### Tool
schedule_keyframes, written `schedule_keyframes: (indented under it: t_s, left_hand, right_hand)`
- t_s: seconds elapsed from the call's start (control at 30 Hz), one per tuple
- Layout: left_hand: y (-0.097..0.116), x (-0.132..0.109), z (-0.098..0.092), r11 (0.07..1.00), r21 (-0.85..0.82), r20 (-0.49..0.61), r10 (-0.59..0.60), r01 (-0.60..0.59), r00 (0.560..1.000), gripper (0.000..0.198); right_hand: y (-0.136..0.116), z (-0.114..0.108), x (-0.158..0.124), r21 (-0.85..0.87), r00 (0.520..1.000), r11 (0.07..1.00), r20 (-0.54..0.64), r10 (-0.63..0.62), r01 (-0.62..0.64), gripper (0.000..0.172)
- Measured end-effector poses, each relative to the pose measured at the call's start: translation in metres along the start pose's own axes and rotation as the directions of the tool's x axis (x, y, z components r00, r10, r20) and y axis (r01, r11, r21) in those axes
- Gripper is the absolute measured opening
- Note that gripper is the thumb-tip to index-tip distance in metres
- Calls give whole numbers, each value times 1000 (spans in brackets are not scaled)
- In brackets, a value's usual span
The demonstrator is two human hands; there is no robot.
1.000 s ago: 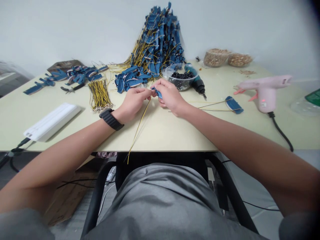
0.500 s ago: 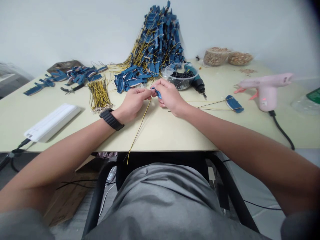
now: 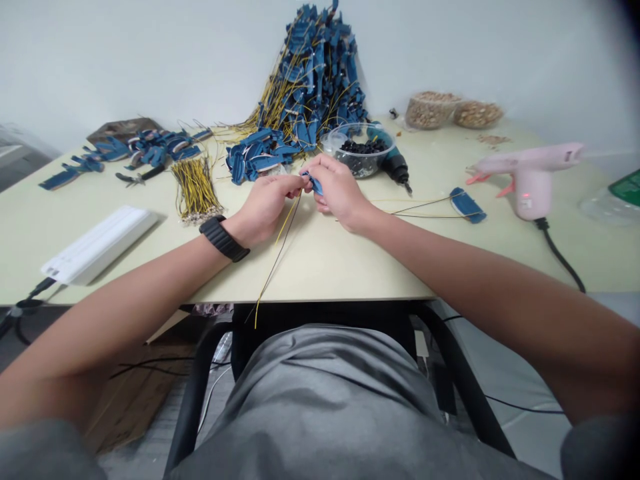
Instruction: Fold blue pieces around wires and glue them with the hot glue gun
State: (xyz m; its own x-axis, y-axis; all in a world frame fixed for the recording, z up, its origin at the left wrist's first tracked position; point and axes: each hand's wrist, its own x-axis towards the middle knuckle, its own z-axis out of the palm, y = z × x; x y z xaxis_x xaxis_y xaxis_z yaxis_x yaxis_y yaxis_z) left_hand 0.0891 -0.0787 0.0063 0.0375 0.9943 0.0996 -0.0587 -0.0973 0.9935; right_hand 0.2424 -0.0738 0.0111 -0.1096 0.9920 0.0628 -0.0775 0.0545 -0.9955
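Note:
My right hand is closed around a small blue piece, part of which shows between the fingers. My left hand meets it from the left, its thumb and fingertips pinched at the end of thin yellow and black wires. These wires hang down from the fingertips past the table's front edge. Just behind the hands are a loose group of blue pieces and a clear tub of small black parts. Left of my left hand lies a bundle of yellow and black wires.
A tall heap of wired blue pieces stands at the back. On the right are a pink glue gun, a blue piece with wires and a drill. A white box and pliers lie left.
The hanging wires have spread apart, with a shorter yellow length now showing beside my left hand. Both hands keep nearly the same place, and the view has shifted slightly.

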Motion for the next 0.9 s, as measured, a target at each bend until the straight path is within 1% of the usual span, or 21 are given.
schedule_keyframes:
  t_s: [0.13,0.23,0.33,0.47,0.53,0.63,0.7,0.8,0.9]
  left_hand:
    - [2,-4,3,1000,18,-14,10,-10,1000,60]
    - [3,-7,5,999,35,-27,25,-24,999,58]
    - [2,-6,3,996,69,-29,56,-54,998,53]
    - [-7,-1,-1,994,59,12,93,-93,996,48]
    - [-12,2,-3,992,49,34,115,-117,993,43]
    - [-18,6,-6,984,65,88,162,-168,983,34]
    - [-20,8,-8,977,83,122,186,-197,975,32]
    - [-22,9,-10,969,107,137,209,-225,968,35]
    - [-19,6,-10,962,125,144,226,-244,963,40]
  right_hand:
    - [9,-1,5,-25,999,999,0,-45,45,30]
    - [18,-3,11,-61,990,988,6,-141,141,28]
    - [27,-7,17,-139,973,963,13,-231,230,24]
    - [31,-12,20,-249,951,920,26,-308,304,23]
    - [28,-13,21,-232,948,920,24,-318,315,26]
    - [23,-14,21,-147,953,943,11,-302,300,29]
    - [20,-14,20,-106,956,951,10,-292,291,29]
    - [15,-14,16,-86,956,953,11,-292,292,30]
    - [9,-14,10,-89,957,953,9,-288,288,29]
